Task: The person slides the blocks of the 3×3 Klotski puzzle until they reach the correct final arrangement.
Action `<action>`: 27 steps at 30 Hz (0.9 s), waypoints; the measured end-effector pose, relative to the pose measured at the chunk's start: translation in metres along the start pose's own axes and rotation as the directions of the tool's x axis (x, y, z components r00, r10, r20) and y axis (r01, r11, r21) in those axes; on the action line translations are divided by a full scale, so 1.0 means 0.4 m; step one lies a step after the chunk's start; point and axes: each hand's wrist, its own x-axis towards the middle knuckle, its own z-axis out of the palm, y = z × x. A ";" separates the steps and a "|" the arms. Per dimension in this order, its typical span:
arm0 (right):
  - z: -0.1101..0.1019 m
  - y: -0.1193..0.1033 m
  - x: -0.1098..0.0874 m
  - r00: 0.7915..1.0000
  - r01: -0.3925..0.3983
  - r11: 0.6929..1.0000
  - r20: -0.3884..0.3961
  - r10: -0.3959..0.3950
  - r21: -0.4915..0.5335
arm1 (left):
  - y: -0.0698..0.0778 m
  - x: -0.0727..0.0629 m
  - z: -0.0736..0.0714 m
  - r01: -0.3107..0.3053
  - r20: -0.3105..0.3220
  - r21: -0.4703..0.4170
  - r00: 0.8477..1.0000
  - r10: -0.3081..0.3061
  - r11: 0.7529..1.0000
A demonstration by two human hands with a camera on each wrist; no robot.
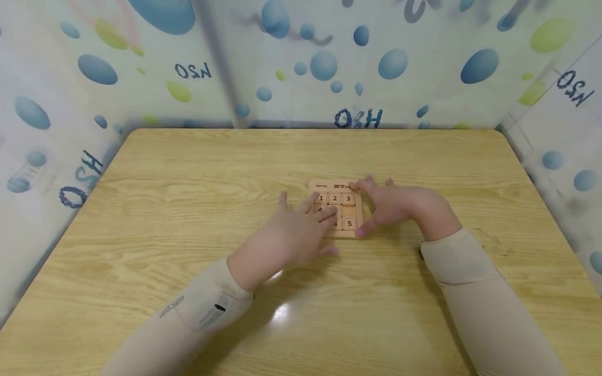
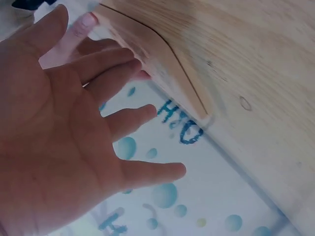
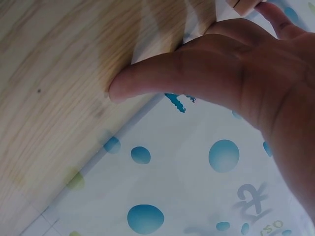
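Note:
A wooden sliding number puzzle (image 1: pixel 356 214) lies on the table, its tiles numbered in the top row 1, 2, 3. An open slot shows at the right of the middle row, above the 5 tile (image 1: pixel 349 224). Over the puzzle's left and lower-left part spreads my left hand (image 1: pixel 296 235), fingertips on or just above the tiles and hiding some of them. With thumb and fingers at the two right-hand corners, my right hand (image 1: pixel 395 206) holds the board's frame. In the left wrist view the board's edge (image 2: pixel 167 59) appears beyond my outstretched fingers.
The wood-grain table (image 1: pixel 197 172) extends around the puzzle on all sides. Behind it and at both sides stand pale walls (image 1: pixel 301 99) printed with blue and green bubbles and letters. Both forearms wear beige sleeves (image 1: pixel 475 282).

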 end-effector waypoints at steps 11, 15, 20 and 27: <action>-0.001 0.000 -0.002 1.000 -0.009 1.000 -0.004 0.009 0.024 | 0.041 -0.005 0.001 -0.074 -0.001 -0.002 0.997 0.074 0.997; 0.000 0.003 -0.003 1.000 -0.010 0.999 0.002 0.010 0.036 | 0.027 0.024 -0.007 -0.061 -0.005 -0.015 0.998 0.061 0.998; 0.002 0.008 -0.003 1.000 -0.015 0.999 0.006 0.015 0.041 | 0.016 0.042 -0.015 -0.055 -0.005 -0.013 0.998 0.055 0.998; 0.003 0.001 0.001 1.000 -0.014 1.000 -0.004 0.014 0.019 | 0.009 0.002 0.008 -0.013 -0.029 0.009 0.999 0.013 1.000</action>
